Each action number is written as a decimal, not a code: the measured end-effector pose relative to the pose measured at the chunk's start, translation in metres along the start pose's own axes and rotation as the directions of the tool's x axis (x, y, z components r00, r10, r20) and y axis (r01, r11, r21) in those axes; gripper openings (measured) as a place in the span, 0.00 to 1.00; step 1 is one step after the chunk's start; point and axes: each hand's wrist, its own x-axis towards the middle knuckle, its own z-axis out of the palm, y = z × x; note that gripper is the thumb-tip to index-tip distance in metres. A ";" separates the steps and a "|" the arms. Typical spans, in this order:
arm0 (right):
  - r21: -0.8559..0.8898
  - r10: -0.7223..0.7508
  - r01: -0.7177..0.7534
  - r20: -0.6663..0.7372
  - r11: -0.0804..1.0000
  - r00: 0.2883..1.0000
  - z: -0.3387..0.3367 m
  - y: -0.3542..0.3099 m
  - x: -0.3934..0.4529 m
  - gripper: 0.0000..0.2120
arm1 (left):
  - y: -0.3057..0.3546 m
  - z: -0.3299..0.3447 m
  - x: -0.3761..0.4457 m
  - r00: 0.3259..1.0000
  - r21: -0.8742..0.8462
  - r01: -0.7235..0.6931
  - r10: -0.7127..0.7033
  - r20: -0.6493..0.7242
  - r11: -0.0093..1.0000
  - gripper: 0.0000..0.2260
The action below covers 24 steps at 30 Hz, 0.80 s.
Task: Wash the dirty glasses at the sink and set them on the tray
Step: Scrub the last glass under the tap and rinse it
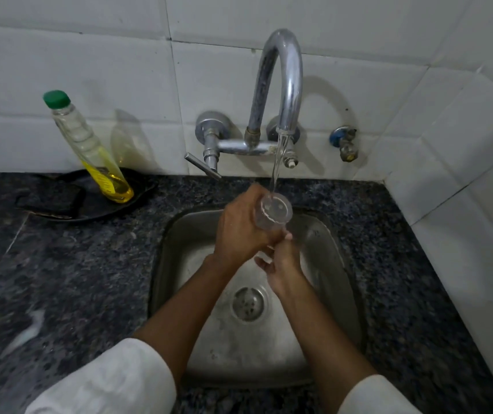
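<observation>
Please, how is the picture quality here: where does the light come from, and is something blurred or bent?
Head view: dim overall; the faucet and bottle cast shadows to their right on the tiles, so light comes from the left; tile lines bow from the wide lens; the glass is hard to read under running water; the sleeves at the bottom edge look soft.

Both forearms reach forward, converging, white sleeves pushed back. Left hand [240, 227]: back of hand up, fingers [279, 238] curled closed in a grasp. Right hand [282, 264]: just below left, palm leftward, fingers spread loosely, fingertips touching left hand.
</observation>
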 end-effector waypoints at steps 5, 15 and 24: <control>-0.317 -0.410 0.531 0.375 0.786 0.831 -0.012 -0.003 -0.004 0.21 | -0.005 -0.008 0.014 0.996 -0.169 0.079 -0.086 -0.033 0.982 0.28; -0.439 -0.427 0.528 0.314 0.727 0.848 -0.011 -0.005 -0.031 0.20 | -0.020 -0.014 0.014 0.664 -0.550 0.699 -0.699 0.264 0.457 0.24; -0.771 -0.838 0.611 0.445 -0.179 0.316 -0.014 0.007 -0.047 0.15 | -0.016 0.029 -0.040 0.434 -0.749 0.427 -0.611 0.662 -0.508 0.33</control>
